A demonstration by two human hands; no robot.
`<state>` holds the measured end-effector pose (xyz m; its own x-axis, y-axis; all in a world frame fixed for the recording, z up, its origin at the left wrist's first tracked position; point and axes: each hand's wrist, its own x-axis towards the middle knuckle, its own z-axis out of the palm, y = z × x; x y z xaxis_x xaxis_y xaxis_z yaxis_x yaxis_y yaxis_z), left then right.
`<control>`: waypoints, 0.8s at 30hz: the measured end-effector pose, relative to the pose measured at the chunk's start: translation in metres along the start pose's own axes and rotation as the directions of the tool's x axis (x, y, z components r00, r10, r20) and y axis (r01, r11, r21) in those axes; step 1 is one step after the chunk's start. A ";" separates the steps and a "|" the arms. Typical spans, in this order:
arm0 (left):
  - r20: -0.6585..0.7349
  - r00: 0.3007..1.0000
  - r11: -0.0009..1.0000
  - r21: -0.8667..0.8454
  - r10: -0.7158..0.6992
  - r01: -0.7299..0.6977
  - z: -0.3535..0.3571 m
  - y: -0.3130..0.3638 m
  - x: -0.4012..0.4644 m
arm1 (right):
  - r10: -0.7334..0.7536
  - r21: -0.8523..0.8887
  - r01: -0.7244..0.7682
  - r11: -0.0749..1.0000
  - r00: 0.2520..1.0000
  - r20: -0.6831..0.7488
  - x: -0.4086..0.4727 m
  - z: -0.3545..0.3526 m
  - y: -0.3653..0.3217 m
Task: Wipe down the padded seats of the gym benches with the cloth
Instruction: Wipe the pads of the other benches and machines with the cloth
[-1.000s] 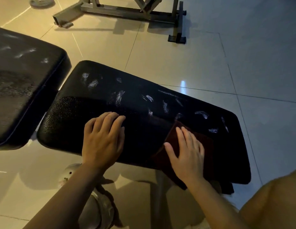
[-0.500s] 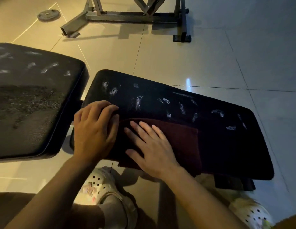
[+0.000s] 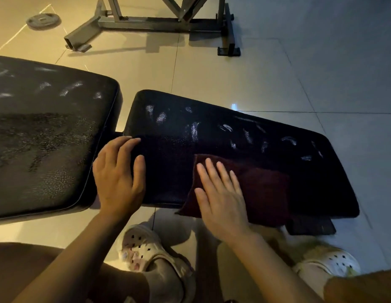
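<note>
Tiled gym floor point(image 3: 277, 79), two black padded seats, my hands wiping one.

My right hand point(image 3: 220, 200) presses the dark red cloth point(image 3: 262, 189) flat on the near seat point(image 3: 212, 136), fingers spread; my left hand point(image 3: 118, 178) rests open, bracing. Half a second ago the cloth sat further left. White smears beyond likely need the next pass.

A dark maroon terry cloth point(image 3: 264, 189) lies flat on the near half of a black padded vinyl seat point(image 3: 234, 136), its near edge hanging over the rim. Whitish smears streak the seat's far half. A second, larger black padded seat point(image 3: 44, 136), also smeared, sits just left.
</note>
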<state>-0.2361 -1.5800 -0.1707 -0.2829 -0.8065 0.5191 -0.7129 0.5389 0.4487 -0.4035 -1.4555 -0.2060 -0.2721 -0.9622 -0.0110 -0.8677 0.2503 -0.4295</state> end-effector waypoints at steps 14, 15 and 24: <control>0.232 0.952 0.958 0.154 0.201 -0.240 -0.005 -0.013 0.004 | 0.600 0.248 -0.572 0.782 0.799 -0.050 -0.011 -0.001 -0.012; 0.254 0.947 0.955 0.171 0.195 -0.242 -0.005 -0.014 0.004 | 0.593 0.208 -0.577 0.790 0.805 -0.023 -0.009 0.001 -0.009; 0.175 0.963 0.979 -0.023 0.203 -0.202 -0.042 -0.009 -0.017 | 0.218 0.040 -0.218 0.975 0.976 0.002 0.018 -0.004 -0.028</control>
<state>-0.1976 -1.5608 -0.1535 -0.5295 -0.7101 0.4641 -0.6259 0.6963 0.3513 -0.3859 -1.4789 -0.1907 -0.4537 -0.8848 -0.1065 -0.7703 0.4495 -0.4523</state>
